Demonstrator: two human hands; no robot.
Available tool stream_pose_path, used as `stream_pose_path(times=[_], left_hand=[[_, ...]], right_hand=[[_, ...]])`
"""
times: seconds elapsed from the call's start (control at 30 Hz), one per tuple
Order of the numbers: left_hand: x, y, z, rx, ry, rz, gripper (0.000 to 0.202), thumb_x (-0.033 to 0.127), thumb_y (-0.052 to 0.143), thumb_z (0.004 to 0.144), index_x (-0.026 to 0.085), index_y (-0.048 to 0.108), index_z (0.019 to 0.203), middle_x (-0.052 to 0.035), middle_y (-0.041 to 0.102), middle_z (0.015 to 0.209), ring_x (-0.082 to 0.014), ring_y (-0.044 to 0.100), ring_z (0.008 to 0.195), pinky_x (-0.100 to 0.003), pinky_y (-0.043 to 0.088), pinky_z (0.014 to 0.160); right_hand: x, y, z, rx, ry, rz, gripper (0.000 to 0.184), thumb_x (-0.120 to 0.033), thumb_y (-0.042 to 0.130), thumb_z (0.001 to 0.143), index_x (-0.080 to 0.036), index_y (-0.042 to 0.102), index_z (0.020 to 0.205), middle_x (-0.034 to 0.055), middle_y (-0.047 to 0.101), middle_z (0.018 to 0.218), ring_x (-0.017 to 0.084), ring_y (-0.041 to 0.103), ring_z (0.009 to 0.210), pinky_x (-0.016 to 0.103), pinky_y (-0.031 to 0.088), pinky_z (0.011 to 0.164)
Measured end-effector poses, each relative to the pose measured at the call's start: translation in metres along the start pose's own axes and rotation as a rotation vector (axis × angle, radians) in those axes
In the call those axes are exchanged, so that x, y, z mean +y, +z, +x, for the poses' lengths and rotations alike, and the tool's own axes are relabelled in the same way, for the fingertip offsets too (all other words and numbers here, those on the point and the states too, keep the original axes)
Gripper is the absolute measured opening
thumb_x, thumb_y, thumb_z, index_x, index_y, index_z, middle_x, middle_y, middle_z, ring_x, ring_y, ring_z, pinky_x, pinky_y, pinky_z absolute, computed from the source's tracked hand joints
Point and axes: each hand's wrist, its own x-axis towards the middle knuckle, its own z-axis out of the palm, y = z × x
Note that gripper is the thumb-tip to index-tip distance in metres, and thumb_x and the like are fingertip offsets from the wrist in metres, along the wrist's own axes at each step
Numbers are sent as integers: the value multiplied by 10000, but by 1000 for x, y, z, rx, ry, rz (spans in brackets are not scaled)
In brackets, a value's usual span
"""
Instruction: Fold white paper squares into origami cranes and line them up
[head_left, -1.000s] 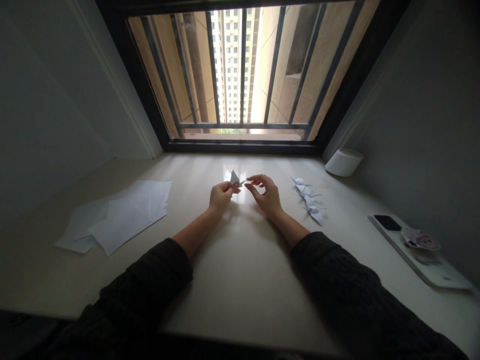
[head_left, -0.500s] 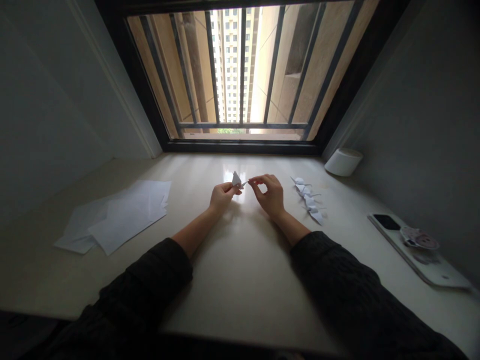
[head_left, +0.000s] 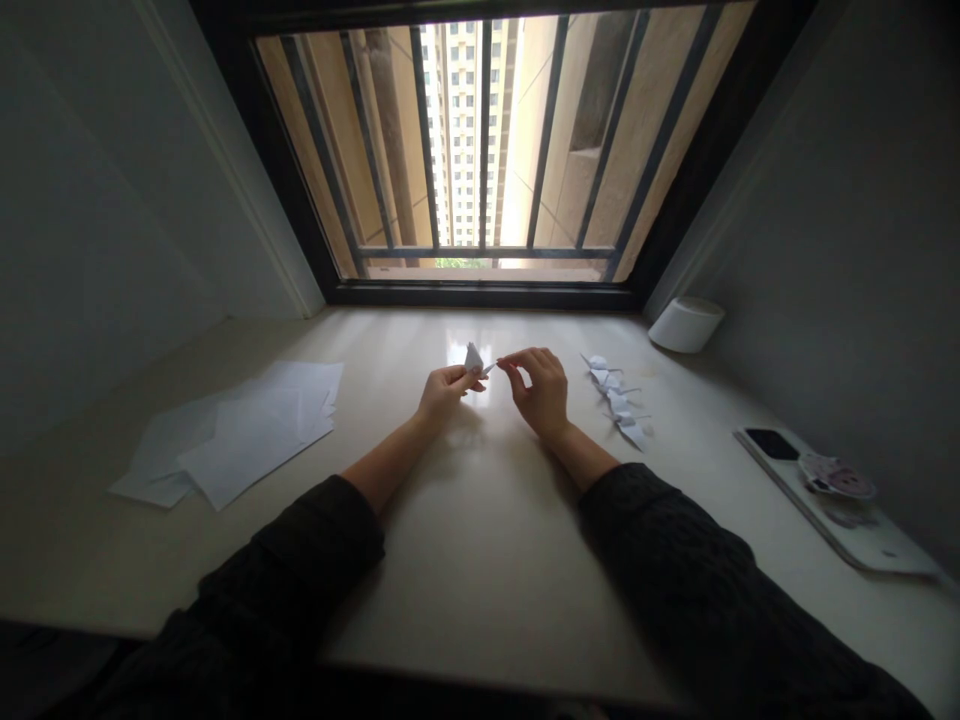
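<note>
A small folded piece of white paper (head_left: pixel 473 359) is held up above the pale desk (head_left: pixel 480 560), in front of the window. My left hand (head_left: pixel 444 393) pinches its lower part between thumb and fingers. My right hand (head_left: pixel 541 390) is curled, its thumb and forefinger pinched on a thin point of the paper at the right side. Both forearms in dark sleeves reach in from the near edge.
Loose white sheets (head_left: pixel 232 432) lie spread at the left. A row of small folded paper figures (head_left: pixel 617 402) sits right of my hands. A white round container (head_left: pixel 686 323) stands at the back right, and a phone (head_left: pixel 840 497) lies at the right edge.
My right hand has closed from loosely spread fingers into a pinch on the paper's point. The left hand and paper have hardly moved.
</note>
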Motion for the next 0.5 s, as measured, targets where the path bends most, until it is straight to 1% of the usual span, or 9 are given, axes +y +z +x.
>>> stream_pose_path(times=[0.17,0.23,0.33,0.43,0.5], left_hand=[[-5,1,1,110,49,25,330,469,604,731,153,689,769,-66,693,720,-174,621,688,-263,421,621],[-9,2,1,136,78,70,289,435,599,741,163,687,774,-58,697,732,-173,626,694,-258,431,623],[-12,1,1,165,139,189,228,388,590,753,183,691,760,-42,702,749,-170,629,707,-256,436,646],[-13,1,0,165,174,266,210,370,577,767,196,691,741,-35,704,755,-168,628,713,-255,436,653],[-14,1,-1,155,181,272,211,371,575,771,196,688,738,-34,703,750,-167,627,702,-255,437,648]], right_hand=[[-2,2,1,-11,49,146,165,-368,554,853,-258,673,883,42,635,829,205,558,803,365,447,773],[0,5,0,-16,117,221,191,-408,579,828,-248,682,852,38,635,806,189,568,760,345,466,726],[7,11,0,-12,263,330,279,-480,596,786,-220,679,729,37,641,770,171,574,693,306,467,618],[16,17,0,-51,375,429,327,-533,638,716,-209,687,711,42,663,783,167,585,672,294,465,587],[21,19,0,-68,402,463,332,-536,648,702,-208,699,723,49,672,800,170,590,683,294,463,590]])
